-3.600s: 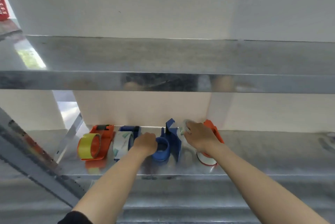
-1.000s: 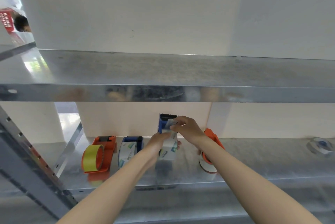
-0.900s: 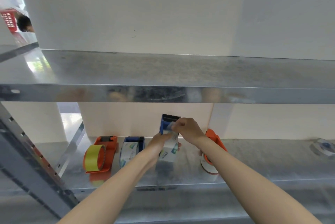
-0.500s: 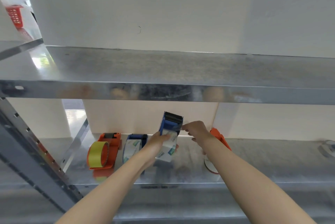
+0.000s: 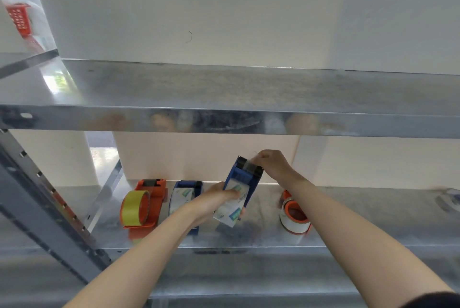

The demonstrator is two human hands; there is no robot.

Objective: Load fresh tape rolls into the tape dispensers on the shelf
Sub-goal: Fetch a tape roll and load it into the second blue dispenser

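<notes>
Up off the lower shelf [image 5: 373, 220] since a few seconds back, the blue dispenser [image 5: 245, 178] now tilts in mid-air. A white wall [image 5: 199, 8] stands behind, with a shiny metal upper shelf [image 5: 224, 88] overhead. Her left hand [image 5: 214, 199] grips the dispenser and its printed tape roll [image 5: 230, 213]; the right hand [image 5: 271, 165] pinches the clear tape end [image 5: 251, 164] at the toothed blade.

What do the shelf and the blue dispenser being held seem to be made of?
The shelf looks like bare sheet metal: dull grey, with blurry reflections. The blue dispenser is likely moulded plastic: even colour, smooth finish.
</notes>
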